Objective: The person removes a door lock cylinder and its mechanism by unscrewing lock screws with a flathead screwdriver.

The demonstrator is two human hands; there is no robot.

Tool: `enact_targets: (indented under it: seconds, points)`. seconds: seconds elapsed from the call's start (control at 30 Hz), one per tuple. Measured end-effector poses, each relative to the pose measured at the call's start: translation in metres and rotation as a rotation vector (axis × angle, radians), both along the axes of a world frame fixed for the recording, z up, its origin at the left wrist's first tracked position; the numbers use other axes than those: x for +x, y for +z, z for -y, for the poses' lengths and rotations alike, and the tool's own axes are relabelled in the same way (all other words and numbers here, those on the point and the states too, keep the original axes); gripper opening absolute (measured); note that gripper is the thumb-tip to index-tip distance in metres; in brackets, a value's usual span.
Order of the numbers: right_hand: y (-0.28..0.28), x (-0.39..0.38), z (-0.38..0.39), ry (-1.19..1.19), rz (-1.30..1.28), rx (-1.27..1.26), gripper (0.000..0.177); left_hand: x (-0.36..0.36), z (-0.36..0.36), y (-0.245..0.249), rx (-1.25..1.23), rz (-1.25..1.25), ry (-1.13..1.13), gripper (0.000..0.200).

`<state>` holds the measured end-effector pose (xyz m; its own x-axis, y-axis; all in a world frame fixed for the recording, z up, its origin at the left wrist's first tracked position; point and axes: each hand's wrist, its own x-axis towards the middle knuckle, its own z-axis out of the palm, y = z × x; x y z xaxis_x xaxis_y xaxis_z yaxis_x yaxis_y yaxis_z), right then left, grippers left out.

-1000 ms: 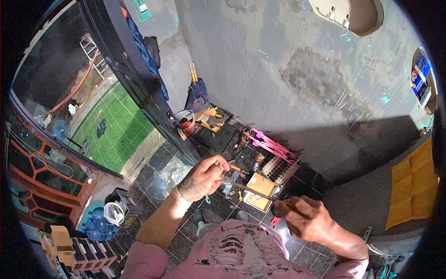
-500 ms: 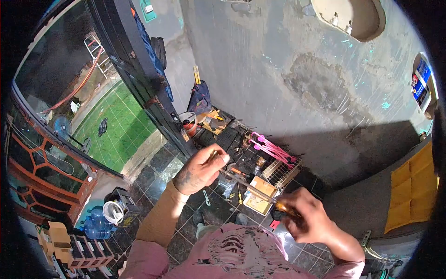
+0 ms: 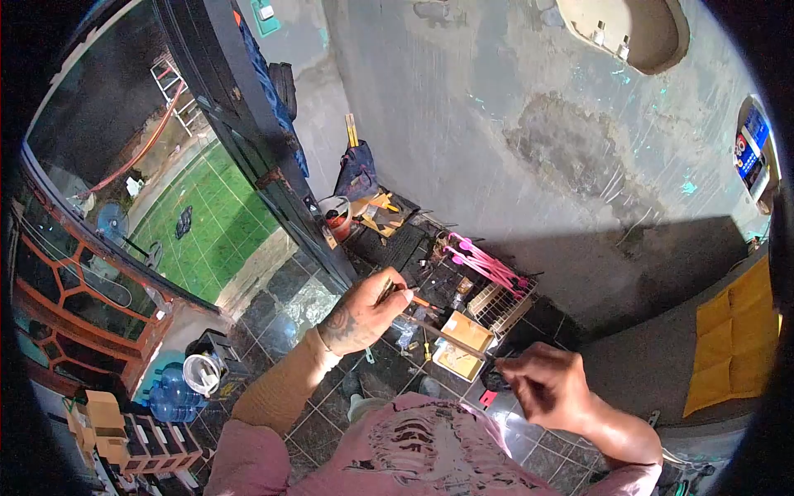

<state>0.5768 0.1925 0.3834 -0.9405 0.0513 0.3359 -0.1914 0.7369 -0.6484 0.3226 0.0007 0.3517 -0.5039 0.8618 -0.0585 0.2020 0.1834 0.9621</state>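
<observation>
A small brass-coloured piece [image 3: 386,289] is pinched between the thumb and fingers of my left hand [image 3: 364,310], which is raised at the centre. My right hand [image 3: 546,384], slightly blurred, has its fingers curled at the right end of a long thin metal rod [image 3: 451,337]. The rod slants from near my left hand down to my right one. Below it on the floor lie a cream tray [image 3: 463,343] and a yellow-handled screwdriver [image 3: 428,347]. What exactly the right fingers grip is hard to make out.
Pink hangers [image 3: 488,269] lie by a wire rack [image 3: 500,306] near the wall. A bucket [image 3: 335,217] stands beside the dark door frame [image 3: 240,124]. At left are water bottles [image 3: 174,395] and a cardboard box [image 3: 103,422]. A yellow cushion [image 3: 734,335] is at right.
My left hand has shifted a little right and down. My right hand has turned, and the amber-coloured handle seen at its fingers before no longer shows.
</observation>
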Motion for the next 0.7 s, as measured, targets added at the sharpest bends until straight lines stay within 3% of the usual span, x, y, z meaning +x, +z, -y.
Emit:
enact_targets:
  seconds: [0.1,0.13,0.23,0.33,0.4,0.47,0.57,0.63,0.7]
  points:
    - [-0.02,0.002,0.005,-0.089,0.224,-0.669,0.023,0.0,0.0,0.002,0.003,-0.008,0.007,0.016]
    - [-0.012,0.001,0.01,-0.154,0.429,-1.069,0.017,-0.002,0.0,0.003,0.003,-0.035,0.018,0.016]
    - [-0.013,-0.002,0.009,-0.153,0.555,-1.445,0.016,-0.001,0.002,0.011,-0.021,-0.139,0.019,0.016]
    - [-0.015,-0.003,0.011,0.022,0.488,-1.548,0.027,-0.003,0.0,0.018,-0.029,-0.11,0.033,0.018]
    - [-0.021,-0.003,0.008,0.176,0.432,-1.545,0.038,-0.008,-0.002,0.017,0.031,0.047,0.037,0.019]
    - [-0.017,-0.002,0.01,0.115,0.285,-0.941,0.04,-0.013,0.002,0.012,0.069,0.293,0.029,0.019]
    - [-0.014,-0.001,0.005,0.097,0.011,0.048,0.051,-0.011,0.005,0.0,0.032,0.343,0.042,0.018]
    - [-0.008,-0.002,0.01,0.087,-0.097,0.601,0.044,-0.01,0.007,-0.005,0.039,0.466,0.053,0.019]
    - [-0.011,0.001,0.01,0.065,-0.094,0.725,0.048,-0.006,0.007,-0.007,0.037,0.454,0.033,0.02]
